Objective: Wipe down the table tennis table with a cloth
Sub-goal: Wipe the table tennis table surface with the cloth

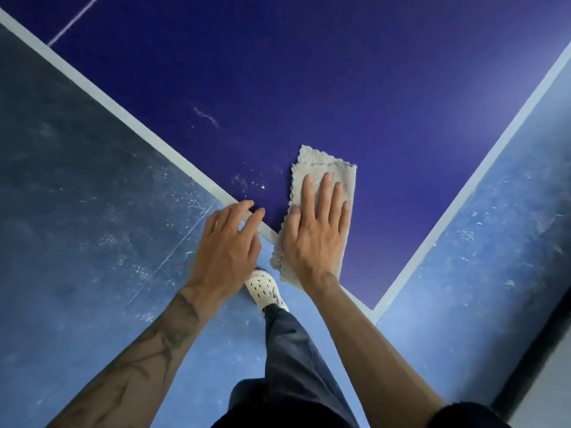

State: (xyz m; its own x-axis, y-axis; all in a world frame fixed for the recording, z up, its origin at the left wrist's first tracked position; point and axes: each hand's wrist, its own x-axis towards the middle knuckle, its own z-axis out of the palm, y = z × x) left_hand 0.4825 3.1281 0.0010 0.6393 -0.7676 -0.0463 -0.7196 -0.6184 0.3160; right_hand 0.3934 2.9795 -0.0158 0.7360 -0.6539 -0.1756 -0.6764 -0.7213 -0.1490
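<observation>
On my left, the scuffed blue floor (92,180) runs beside the table tennis table (340,88). My left hand (228,239) holds nothing, and its loosely bent fingertips rest on the table's white edge stripe. Just beyond them lie pale dust specks (247,180). To the right, the grey cloth (321,168) lies folded on the dark blue top near the near corner, its near end overhanging the edge. My right hand (315,233) presses on it, fingers straight and spread.

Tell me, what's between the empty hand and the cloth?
Just bare surface: a wedge of blue tabletop and its white edge stripe separate the left hand from the cloth, seen in the head view.
</observation>
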